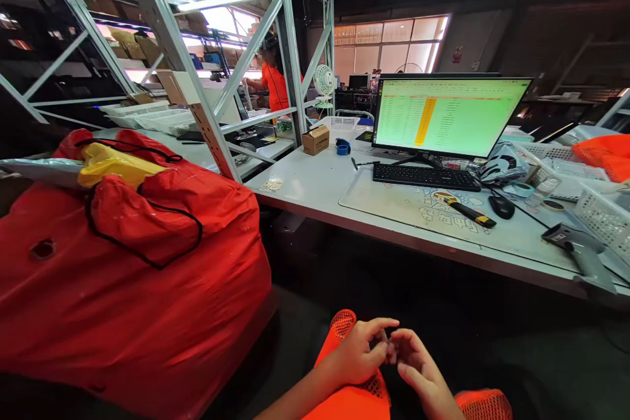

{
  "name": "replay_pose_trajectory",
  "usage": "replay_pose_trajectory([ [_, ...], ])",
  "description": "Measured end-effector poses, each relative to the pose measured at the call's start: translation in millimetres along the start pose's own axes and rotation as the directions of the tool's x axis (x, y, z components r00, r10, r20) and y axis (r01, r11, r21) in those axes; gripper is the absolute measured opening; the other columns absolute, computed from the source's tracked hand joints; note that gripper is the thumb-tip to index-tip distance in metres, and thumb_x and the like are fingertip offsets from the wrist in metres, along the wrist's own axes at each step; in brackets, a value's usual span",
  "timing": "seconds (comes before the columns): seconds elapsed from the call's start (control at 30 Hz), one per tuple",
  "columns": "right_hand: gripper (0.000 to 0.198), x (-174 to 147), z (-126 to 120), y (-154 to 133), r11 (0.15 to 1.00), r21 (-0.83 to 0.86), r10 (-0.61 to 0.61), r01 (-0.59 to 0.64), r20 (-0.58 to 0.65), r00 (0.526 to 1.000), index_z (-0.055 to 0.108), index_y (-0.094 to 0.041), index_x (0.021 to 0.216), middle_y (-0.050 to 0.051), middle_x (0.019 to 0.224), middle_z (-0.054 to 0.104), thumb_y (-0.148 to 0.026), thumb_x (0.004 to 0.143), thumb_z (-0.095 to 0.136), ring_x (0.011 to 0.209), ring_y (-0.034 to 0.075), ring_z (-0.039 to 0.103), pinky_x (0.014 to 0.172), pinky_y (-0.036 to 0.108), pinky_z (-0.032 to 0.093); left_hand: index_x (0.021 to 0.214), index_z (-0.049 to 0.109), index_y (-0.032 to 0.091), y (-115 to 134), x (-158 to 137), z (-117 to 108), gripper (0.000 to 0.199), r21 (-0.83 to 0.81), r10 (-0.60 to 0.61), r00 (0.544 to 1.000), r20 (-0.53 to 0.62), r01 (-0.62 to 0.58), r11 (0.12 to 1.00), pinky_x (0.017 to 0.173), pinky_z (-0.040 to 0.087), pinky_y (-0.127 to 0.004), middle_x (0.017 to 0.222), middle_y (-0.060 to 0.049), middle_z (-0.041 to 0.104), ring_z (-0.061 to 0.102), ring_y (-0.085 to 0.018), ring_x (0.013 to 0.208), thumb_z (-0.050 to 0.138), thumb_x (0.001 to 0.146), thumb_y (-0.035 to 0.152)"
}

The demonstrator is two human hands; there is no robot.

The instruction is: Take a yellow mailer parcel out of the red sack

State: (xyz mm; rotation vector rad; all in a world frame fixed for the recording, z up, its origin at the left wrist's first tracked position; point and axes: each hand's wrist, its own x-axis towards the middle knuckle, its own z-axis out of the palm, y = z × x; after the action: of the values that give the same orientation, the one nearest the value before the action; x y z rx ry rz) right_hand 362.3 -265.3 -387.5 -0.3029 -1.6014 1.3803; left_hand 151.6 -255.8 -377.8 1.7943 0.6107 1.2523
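spanning warehouse racking [197, 111], grey desk [315, 187]

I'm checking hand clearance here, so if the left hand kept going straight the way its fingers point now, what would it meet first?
The left hand points rightward at the right hand, and their fingertips already seem to touch, so it would meet that hand's fingers first. Depth is hard to judge, but nothing else lies between them.
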Motion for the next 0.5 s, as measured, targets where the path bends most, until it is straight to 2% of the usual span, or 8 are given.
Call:
replay_pose_trajectory([
  [0.1,0.051,0.1,0.7,4.9,1.000,0.024,0.005,-0.005,-0.012,1.000,0.079,-0.037,0.149,0.007,0.125,0.055,-0.076,0.127,0.104,0.111,0.031,0.051,0.103,0.032,0.046,0.153,0.067,0.000,-0.6,-0.1,-0.2,0.066,-0.006,-0.055,0.999,-0.003,0.054,0.998,0.075,0.051,-0.024,0.090,-0.011,0.075,0.067,-0.016,0.079,0.059,0.092,0.021],
  [0.23,0.057,2.7,1.8,5.1,0.999,0.035,0.017,-0.017,-0.015,1.000,0.081,-0.033,0.146,0.008,0.123,0.057,-0.078,0.124,0.108,0.110,0.031,0.052,0.101,0.031,0.048,0.156,0.069,0.005,3.1,4.0,-3.3,0.070,0.086,-0.178,0.983,0.037,0.175,0.981,0.070,0.044,-0.022,0.084,-0.004,0.070,0.061,-0.013,0.075,0.060,0.087,0.014],
  [0.37,0.056,1.2,1.1,3.8,0.999,0.050,0.010,-0.008,-0.026,1.000,0.081,-0.030,0.145,0.010,0.124,0.057,-0.076,0.126,0.108,0.112,0.032,0.052,0.102,0.033,0.048,0.156,0.070,0.007,4.5,3.6,-6.1,0.065,0.147,-0.097,0.993,0.061,0.087,0.985,0.068,0.044,-0.019,0.089,-0.007,0.076,0.063,-0.013,0.075,0.059,0.093,0.018],
  [0.43,0.056,-0.2,1.2,4.5,0.998,0.060,0.006,-0.005,-0.030,1.000,0.080,-0.031,0.144,0.009,0.122,0.057,-0.076,0.126,0.107,0.110,0.032,0.053,0.101,0.034,0.049,0.157,0.069,0.005,1.4,1.2,-5.6,0.064,0.121,-0.045,0.997,0.068,0.037,0.992,0.070,0.046,-0.019,0.088,-0.008,0.075,0.065,-0.013,0.075,0.057,0.094,0.016],
  [0.5,0.057,-0.6,2.3,5.6,0.998,0.060,-0.002,0.004,-0.028,1.000,0.080,-0.030,0.143,0.009,0.120,0.057,-0.077,0.126,0.107,0.107,0.032,0.054,0.099,0.035,0.049,0.159,0.065,0.004,-5.1,-1.1,-3.3,0.069,0.025,-0.029,0.997,0.075,0.027,0.999,0.074,0.051,-0.020,0.086,-0.005,0.073,0.067,-0.012,0.075,0.053,0.092,0.013],
])
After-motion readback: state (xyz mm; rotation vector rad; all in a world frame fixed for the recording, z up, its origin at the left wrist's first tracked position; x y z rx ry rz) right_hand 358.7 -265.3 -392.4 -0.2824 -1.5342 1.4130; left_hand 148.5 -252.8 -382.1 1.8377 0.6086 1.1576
